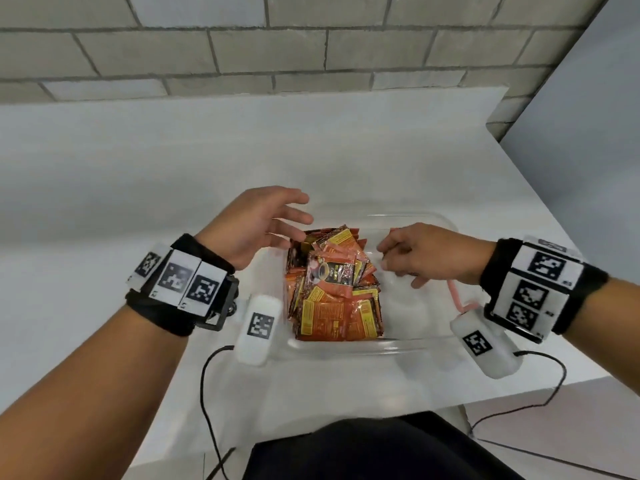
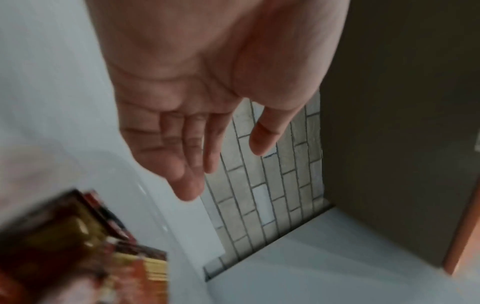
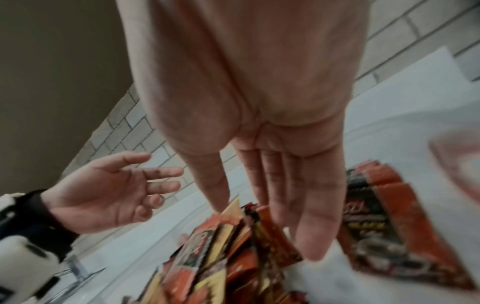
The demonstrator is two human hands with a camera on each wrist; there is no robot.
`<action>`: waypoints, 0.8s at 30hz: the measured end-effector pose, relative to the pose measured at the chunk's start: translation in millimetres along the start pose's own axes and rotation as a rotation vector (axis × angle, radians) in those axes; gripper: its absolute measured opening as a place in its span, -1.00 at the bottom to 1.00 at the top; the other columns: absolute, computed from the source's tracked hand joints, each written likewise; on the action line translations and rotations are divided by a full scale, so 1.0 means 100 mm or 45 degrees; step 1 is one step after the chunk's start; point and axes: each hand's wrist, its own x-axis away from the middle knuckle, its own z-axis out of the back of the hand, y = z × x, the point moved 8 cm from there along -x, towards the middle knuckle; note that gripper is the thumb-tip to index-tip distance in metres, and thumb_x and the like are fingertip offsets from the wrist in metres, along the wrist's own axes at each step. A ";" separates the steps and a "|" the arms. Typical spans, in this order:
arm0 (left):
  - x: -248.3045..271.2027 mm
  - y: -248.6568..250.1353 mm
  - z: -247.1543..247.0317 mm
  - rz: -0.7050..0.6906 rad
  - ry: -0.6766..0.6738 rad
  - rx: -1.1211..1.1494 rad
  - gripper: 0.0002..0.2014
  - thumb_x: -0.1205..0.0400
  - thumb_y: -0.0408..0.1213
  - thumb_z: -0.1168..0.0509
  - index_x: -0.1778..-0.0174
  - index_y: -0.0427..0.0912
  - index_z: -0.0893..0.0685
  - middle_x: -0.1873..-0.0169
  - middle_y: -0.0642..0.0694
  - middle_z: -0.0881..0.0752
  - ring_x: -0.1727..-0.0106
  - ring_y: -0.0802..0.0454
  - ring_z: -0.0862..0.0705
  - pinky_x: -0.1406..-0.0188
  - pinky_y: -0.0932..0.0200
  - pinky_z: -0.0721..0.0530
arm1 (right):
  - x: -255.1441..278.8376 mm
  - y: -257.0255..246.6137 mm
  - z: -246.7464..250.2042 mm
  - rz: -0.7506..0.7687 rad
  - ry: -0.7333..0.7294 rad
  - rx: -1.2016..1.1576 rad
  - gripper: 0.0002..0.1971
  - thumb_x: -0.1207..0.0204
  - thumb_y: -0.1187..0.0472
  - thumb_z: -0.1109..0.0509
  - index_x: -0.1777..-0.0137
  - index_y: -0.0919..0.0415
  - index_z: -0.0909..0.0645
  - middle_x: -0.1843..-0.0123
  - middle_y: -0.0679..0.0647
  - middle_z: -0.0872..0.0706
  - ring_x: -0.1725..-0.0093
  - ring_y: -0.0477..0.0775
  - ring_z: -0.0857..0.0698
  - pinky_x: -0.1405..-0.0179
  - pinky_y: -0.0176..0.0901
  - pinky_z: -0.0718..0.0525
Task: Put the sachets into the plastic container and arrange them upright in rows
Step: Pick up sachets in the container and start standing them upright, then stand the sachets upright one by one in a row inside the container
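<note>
With both hands empty, left hand point(image 1: 256, 223) and right hand point(image 1: 424, 254) should gather the jumbled sachets point(image 1: 334, 289) upright inside the plastic container point(image 1: 346, 346).

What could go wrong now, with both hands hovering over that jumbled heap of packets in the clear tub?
The orange and black coffee sachets lie crisscrossed, not in rows, so standing one up may topple its neighbours. The clear plastic container sits near the white table edge; a push from the open left hand or right hand might slide it off.
</note>
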 end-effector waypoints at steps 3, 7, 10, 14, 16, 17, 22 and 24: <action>0.01 -0.15 0.21 -0.015 0.140 -0.353 -0.77 -0.65 -0.07 -0.29 -0.17 -0.03 -0.67 -0.06 -0.13 -0.73 0.15 0.03 -0.65 0.28 0.18 -0.56 | -0.08 -0.13 -0.08 -0.015 0.086 -0.018 -0.55 -0.54 0.07 -0.43 -0.38 0.21 -0.50 0.00 0.01 -0.69 0.06 0.01 -0.68 0.15 -0.14 -0.73; -0.04 -0.45 0.23 0.063 0.138 -0.477 -0.50 -0.57 -0.12 -0.42 -0.42 -0.02 -0.48 -0.05 -0.14 -0.65 0.05 0.00 -0.65 0.24 0.15 -0.63 | -0.20 -0.32 -0.16 0.016 0.148 0.103 -0.48 -0.51 -0.05 -0.44 -0.38 0.20 -0.50 -0.14 0.06 -0.69 0.00 0.00 -0.66 0.11 -0.17 -0.61; -0.09 -0.56 0.18 0.045 0.125 -0.461 -0.44 -0.55 -0.28 -0.45 -0.47 -0.10 -0.42 0.16 -0.06 -0.64 0.25 0.03 -0.68 0.35 0.17 -0.66 | -0.26 -0.43 -0.24 0.026 0.133 0.196 -0.47 -0.48 -0.09 -0.45 -0.33 0.19 -0.47 -0.11 0.06 -0.63 -0.07 0.05 -0.61 -0.04 -0.07 -0.57; -0.14 -0.58 0.20 0.022 0.149 -0.450 -0.42 -0.53 -0.30 -0.47 -0.47 -0.11 -0.44 0.17 -0.03 -0.63 0.22 0.02 -0.69 0.28 0.16 -0.70 | -0.30 -0.53 -0.37 0.070 0.074 0.332 -0.29 -0.41 -0.11 -0.51 -0.46 0.21 -0.38 -0.30 0.12 -0.59 -0.17 0.09 -0.56 0.05 -0.17 -0.50; -0.15 -0.60 0.21 0.019 0.152 -0.439 -0.40 -0.53 -0.29 -0.48 -0.48 -0.11 -0.45 0.13 -0.04 -0.63 0.16 -0.03 -0.70 0.18 0.09 -0.73 | -0.33 -0.56 -0.43 0.096 0.019 0.390 -0.24 -0.38 -0.11 -0.54 -0.48 0.25 -0.39 -0.36 0.16 -0.58 -0.14 0.07 -0.54 0.19 -0.23 -0.45; -0.15 -0.60 0.21 0.018 0.150 -0.435 -0.40 -0.52 -0.28 -0.49 -0.48 -0.10 -0.45 0.11 -0.06 -0.63 0.13 -0.05 -0.70 0.12 0.05 -0.74 | -0.34 -0.56 -0.45 0.096 -0.011 0.403 -0.22 -0.37 -0.11 -0.55 -0.49 0.27 -0.38 -0.35 0.15 -0.59 -0.13 0.06 -0.53 0.21 -0.26 -0.42; -0.14 -0.60 0.21 0.017 0.145 -0.413 -0.40 -0.53 -0.27 -0.49 -0.48 -0.07 -0.44 0.10 -0.04 -0.63 0.11 -0.03 -0.71 0.01 -0.04 -0.76 | -0.30 -0.60 -0.45 0.144 -0.099 0.291 -0.55 -0.42 0.02 -0.55 -0.20 0.26 -0.58 0.07 -0.03 -0.67 0.05 0.03 -0.63 0.22 -0.25 -0.51; -0.13 -0.60 0.21 0.017 0.148 -0.404 -0.39 -0.53 -0.28 -0.49 -0.49 -0.08 -0.44 0.13 -0.01 -0.63 0.12 -0.01 -0.71 0.00 -0.06 -0.76 | -0.27 -0.60 -0.45 0.172 -0.122 0.292 -0.66 -0.44 0.04 -0.53 -0.06 0.24 -0.58 0.09 0.14 -0.72 0.19 0.02 -0.62 0.24 -0.19 -0.52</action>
